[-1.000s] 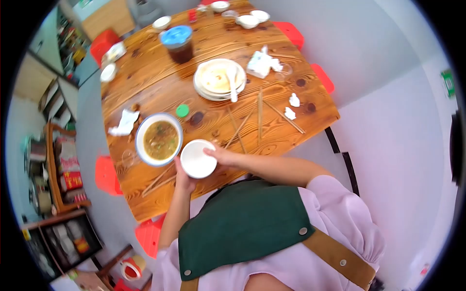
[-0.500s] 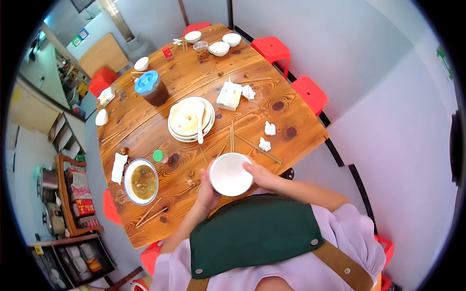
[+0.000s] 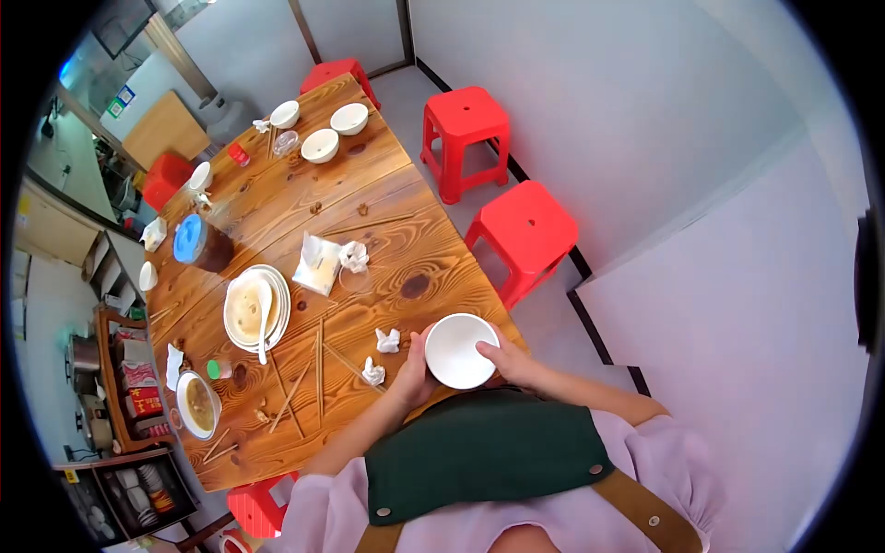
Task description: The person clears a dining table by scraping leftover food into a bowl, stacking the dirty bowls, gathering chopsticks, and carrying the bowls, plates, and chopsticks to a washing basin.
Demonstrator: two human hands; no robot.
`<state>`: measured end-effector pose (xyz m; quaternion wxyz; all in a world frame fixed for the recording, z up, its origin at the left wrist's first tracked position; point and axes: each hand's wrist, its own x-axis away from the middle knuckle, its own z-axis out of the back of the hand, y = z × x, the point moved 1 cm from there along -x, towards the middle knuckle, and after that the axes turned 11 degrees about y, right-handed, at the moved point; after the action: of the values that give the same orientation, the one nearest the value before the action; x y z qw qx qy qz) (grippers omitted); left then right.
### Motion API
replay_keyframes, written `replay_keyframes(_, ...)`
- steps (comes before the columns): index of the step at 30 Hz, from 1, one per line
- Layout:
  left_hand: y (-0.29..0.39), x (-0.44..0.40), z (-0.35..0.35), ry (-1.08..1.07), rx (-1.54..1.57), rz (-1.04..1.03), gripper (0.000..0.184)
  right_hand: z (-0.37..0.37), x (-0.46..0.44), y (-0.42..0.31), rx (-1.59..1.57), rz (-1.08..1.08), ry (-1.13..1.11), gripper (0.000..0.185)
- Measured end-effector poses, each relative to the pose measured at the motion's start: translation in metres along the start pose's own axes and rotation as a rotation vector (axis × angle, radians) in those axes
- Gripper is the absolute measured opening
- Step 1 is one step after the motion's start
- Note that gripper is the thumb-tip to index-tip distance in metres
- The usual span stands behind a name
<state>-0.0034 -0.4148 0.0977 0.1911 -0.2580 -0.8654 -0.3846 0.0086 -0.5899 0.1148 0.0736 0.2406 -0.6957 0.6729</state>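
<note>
Both of my hands hold a white bowl (image 3: 458, 352) over the near right edge of the wooden table (image 3: 396, 240). My left hand (image 3: 414, 376) grips its left side. On the right, my right hand (image 3: 509, 356) has its thumb over the rim and its other fingers beneath, mostly hidden. No food shows inside the bowl. Crumpled tissues (image 3: 387, 341) lie just left of it, and loose chopsticks (image 3: 320, 373) are farther left. A stack of plates (image 3: 280, 304) carries a white spoon (image 3: 265, 318).
A soup bowl (image 3: 198, 405), a blue-lidded pitcher (image 3: 203, 244), a tissue pack (image 3: 318, 264) and a green-capped shaker (image 3: 218, 370) stand on the table. Several white bowls (image 3: 320, 146) are at the far end. Red stools (image 3: 525, 230) line the right side, beside a pale wall (image 3: 682, 249).
My view and body have shifted right along the table, so its contents appear farther left. The white bowl stays in both hands and is now nearer the table's right edge.
</note>
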Motion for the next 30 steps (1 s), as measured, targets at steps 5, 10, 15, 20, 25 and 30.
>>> replay_keyframes(5,0.008,-0.027,-0.004,0.046,-0.059,-0.015,0.063,0.01,-0.011,-0.022,-0.032,-0.057,-0.022,0.055)
replay_keyframes(10,0.003,-0.064,-0.035,0.059,-0.093,-0.027,0.068,0.052,-0.029,-0.029,-0.003,-0.189,0.051,0.058)
replay_keyframes(15,-0.029,-0.104,-0.065,0.223,-0.029,-0.022,0.068,0.111,-0.055,-0.026,-0.056,-0.037,-0.047,0.063)
replay_keyframes(20,-0.06,-0.119,-0.122,0.272,0.144,-0.026,0.062,0.179,-0.08,-0.015,0.165,0.015,-0.22,0.067)
replay_keyframes(25,-0.074,-0.11,-0.159,0.448,0.224,-0.194,0.066,0.195,-0.093,-0.048,0.189,-0.026,-0.465,0.07)
replay_keyframes(30,-0.071,-0.078,-0.149,0.627,0.346,-0.333,0.067,0.16,-0.1,-0.065,0.302,-0.145,-0.688,0.074)
